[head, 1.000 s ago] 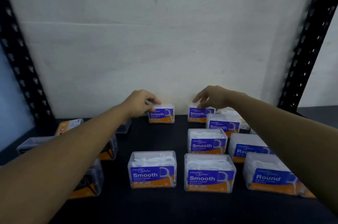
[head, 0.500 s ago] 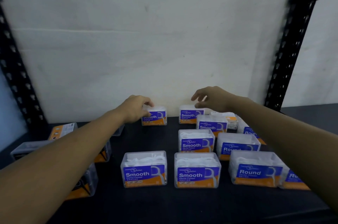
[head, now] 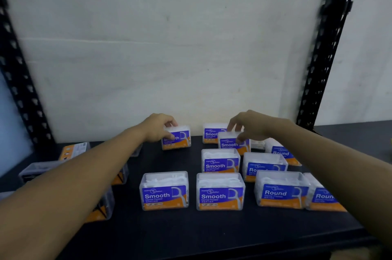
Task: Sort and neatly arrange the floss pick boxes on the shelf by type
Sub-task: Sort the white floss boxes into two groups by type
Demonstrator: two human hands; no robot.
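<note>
A: Head view: what are the two hands doing?

B: The left hand (head: 158, 127) is gripping the lone Smooth box (head: 178, 139) near the back wall, fingers curling over its top, thumb on its label. The right hand (head: 251, 126) is pinching the second Smooth box (head: 230, 144), which is sitting just in front of the rearmost Smooth box (head: 212, 133).

A: And the rest?

B: Three more Smooth boxes (head: 220, 193) are standing in front on the black shelf (head: 191, 230), labels facing forward; Round boxes (head: 280, 190) are sitting to their right. Orange-and-black boxes (head: 73, 150) are lying at the left, partly hidden by the left forearm.
</note>
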